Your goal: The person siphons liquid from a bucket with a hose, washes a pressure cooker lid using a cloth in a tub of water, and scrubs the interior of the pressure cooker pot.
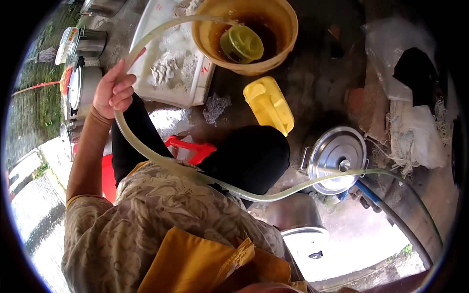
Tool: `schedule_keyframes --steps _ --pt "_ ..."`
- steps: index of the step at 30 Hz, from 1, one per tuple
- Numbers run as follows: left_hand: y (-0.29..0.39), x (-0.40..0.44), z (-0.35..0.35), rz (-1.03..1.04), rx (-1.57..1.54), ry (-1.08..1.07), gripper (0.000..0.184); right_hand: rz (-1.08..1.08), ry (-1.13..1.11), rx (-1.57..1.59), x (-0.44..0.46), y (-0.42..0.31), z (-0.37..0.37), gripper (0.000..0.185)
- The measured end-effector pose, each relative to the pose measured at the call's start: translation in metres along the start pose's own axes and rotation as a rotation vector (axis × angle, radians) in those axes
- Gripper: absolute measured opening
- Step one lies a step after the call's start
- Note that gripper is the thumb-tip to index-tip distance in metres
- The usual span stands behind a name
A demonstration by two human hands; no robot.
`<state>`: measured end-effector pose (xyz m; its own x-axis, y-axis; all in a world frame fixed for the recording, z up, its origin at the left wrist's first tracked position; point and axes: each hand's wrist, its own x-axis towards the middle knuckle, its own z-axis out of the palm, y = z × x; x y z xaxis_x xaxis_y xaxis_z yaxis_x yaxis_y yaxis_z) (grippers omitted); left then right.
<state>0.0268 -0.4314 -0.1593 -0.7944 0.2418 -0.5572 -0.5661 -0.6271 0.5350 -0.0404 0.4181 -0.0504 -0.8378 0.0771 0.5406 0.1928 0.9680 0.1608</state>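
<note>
My left hand (pixel 116 91) is closed around a clear, pale yellow hose (pixel 141 147). From my hand the hose arches over to a tan bucket (pixel 198 36), its end above or in the brown liquid inside. A translucent yellow-green bowl or scoop (pixel 241 44) sits tilted in that bucket. The other length of hose crosses my lap and runs off to the right, over a round steel lid (pixel 337 151). Left of the bucket, a white tub (pixel 199 88) holds suds and wet cloth. My right hand is out of view.
A yellow plastic jug (pixel 268 105) lies on the wet floor before my knee. Something red (pixel 198 152) shows between my legs. Steel pots (pixel 92 44) stand at the left; another pot (pixel 295 213) is beside me. Plastic sacks (pixel 415 129) lie at the right.
</note>
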Motion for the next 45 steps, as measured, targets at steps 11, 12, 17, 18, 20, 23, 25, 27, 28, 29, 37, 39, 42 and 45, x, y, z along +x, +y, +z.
schedule_keyframes --steps 11,12,17,18,20,23,25,27,28,29,37,39,42,45 --pt "0.019 -0.032 -0.015 -0.026 -0.013 -0.2 0.048 -0.366 -1.027 0.31 -0.387 -0.32 -0.022 0.065" --pt "0.017 -0.034 -0.015 -0.028 -0.016 -0.222 0.048 0.026 -0.869 0.756 -0.416 -0.332 -0.013 0.058" --pt "0.014 -0.031 -0.021 0.0 -0.051 -0.351 0.045 0.211 -0.29 0.618 -0.431 -0.359 0.036 0.048" --pt "0.012 -0.03 -0.018 0.014 -0.062 -0.382 0.044 0.299 -0.261 0.59 -0.426 -0.348 0.047 0.046" --pt "0.01 -0.03 -0.006 0.034 -0.063 -0.41 0.043 0.759 -0.246 1.194 -0.403 -0.332 0.037 0.037" --pt "0.019 -0.032 0.012 0.116 -0.041 -0.37 0.036 0.902 0.03 1.554 -0.378 -0.297 0.02 0.027" --pt "0.032 -0.035 0.032 0.106 -0.078 -0.284 0.032 0.796 0.105 1.408 -0.364 -0.263 -0.014 0.021" --pt "0.046 -0.022 0.034 0.138 -0.093 -0.238 0.025 0.656 0.11 1.503 -0.354 -0.217 -0.054 0.022" --pt "0.054 -0.017 0.04 0.14 -0.087 -0.248 0.025 0.571 0.006 0.596 -0.335 -0.229 -0.103 0.025" --pt "0.06 -0.013 0.05 0.235 0.036 -0.174 0.03 0.649 0.126 0.6 -0.321 -0.221 -0.128 0.027" --pt "0.102 0.08 0.088 0.07 -0.195 -0.233 0.013 0.76 0.639 0.495 -0.277 -0.2 -0.328 0.032" --pt "0.101 0.095 0.089 0.04 -0.254 -0.234 0.008 0.702 0.747 0.517 -0.28 -0.178 -0.368 0.03" --pt "0.088 0.087 0.111 0.057 -0.21 -0.096 0.029 0.731 0.615 0.206 -0.286 -0.153 -0.439 0.026" --pt "0.074 0.109 0.12 0.074 -0.35 0.074 0.03 0.665 0.665 0.184 -0.274 -0.147 -0.48 0.027"
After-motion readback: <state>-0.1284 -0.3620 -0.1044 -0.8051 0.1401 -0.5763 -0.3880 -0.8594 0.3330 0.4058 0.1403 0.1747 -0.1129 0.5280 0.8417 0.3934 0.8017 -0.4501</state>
